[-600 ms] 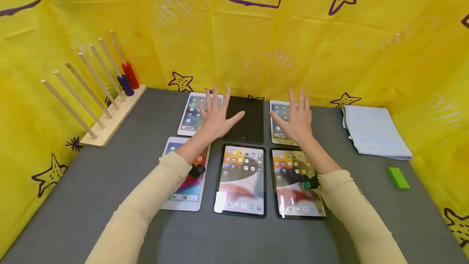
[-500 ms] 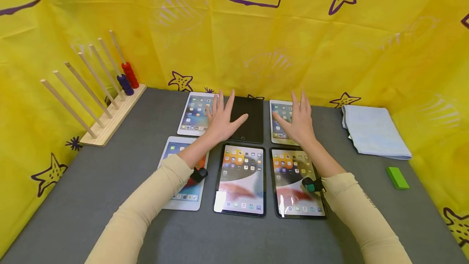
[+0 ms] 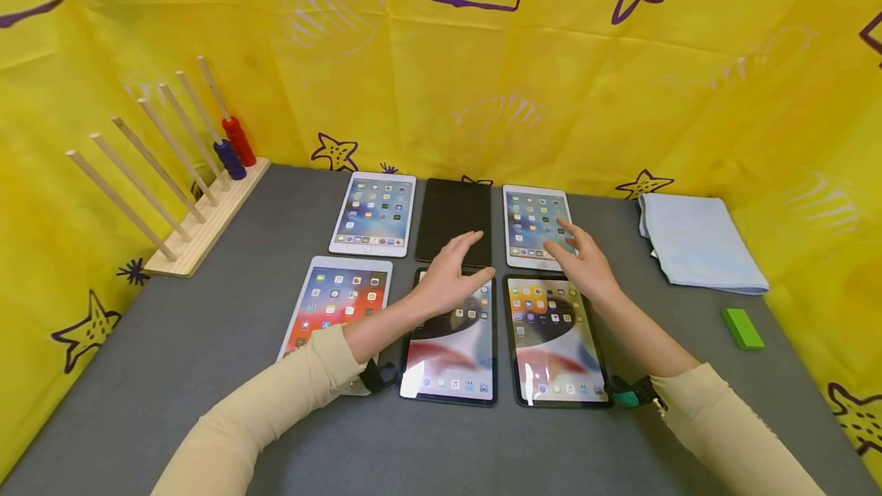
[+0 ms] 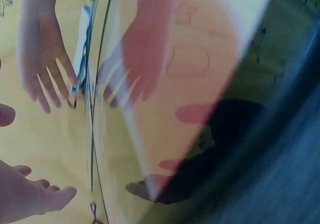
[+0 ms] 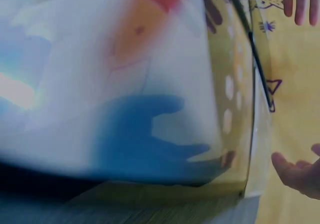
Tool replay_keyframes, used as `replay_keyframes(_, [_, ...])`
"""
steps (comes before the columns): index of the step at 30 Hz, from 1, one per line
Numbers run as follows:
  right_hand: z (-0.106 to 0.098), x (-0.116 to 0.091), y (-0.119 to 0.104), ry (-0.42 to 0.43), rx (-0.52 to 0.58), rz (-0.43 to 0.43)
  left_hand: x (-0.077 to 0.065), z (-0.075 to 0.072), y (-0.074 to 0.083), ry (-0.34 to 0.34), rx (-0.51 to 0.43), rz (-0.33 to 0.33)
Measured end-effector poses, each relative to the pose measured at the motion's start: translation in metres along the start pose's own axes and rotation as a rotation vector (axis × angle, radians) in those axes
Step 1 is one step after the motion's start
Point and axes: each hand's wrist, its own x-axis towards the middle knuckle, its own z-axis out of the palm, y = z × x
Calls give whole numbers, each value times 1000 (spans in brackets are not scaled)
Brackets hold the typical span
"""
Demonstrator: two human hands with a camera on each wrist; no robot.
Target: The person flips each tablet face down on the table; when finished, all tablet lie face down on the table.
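Head view, nearest first: two lit tablets lie flat in the front row of a grid of six, the front middle tablet (image 3: pixel 451 339) and the front right tablet (image 3: pixel 553 339), with a white one (image 3: pixel 335 305) to their left. Over the far end of the middle one hangs the left hand (image 3: pixel 449 275), fingers loosely spread and holding nothing; whether it touches the glass I cannot tell. The right hand (image 3: pixel 580 260) hovers likewise, relaxed and empty, where the front right tablet meets the far right tablet (image 3: pixel 534 224). Between the hands, farther back, lies the dark tablet (image 3: pixel 455 230) (screen off). These slabs look stiff, thin, slick-faced and breakable; best lifted by the long edges. Wrist views are blurred reflections only.
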Motion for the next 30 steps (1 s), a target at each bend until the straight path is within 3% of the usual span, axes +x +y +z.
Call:
replay_keyframes(3, [-4, -9, 9, -20, -13, 0, -9, 8, 6, -67, -120, -65])
replay_keyframes(11, [-16, -38, 27, -50, -90, -7, -30, 26, 22, -222, -558, -327])
replay_keyframes(16, [-21, -57, 35, -91, -102, -3, -39, 32, 28, -287, -795, -427])
replay_keyframes(23, [-26, -78, 45, -183, 58, 45, -46, 31, 30, -351, -904, -499])
replay_keyframes(30, [-33, -85, 43, -321, 242, 186, -45, 33, 26, -356, -930, -523])
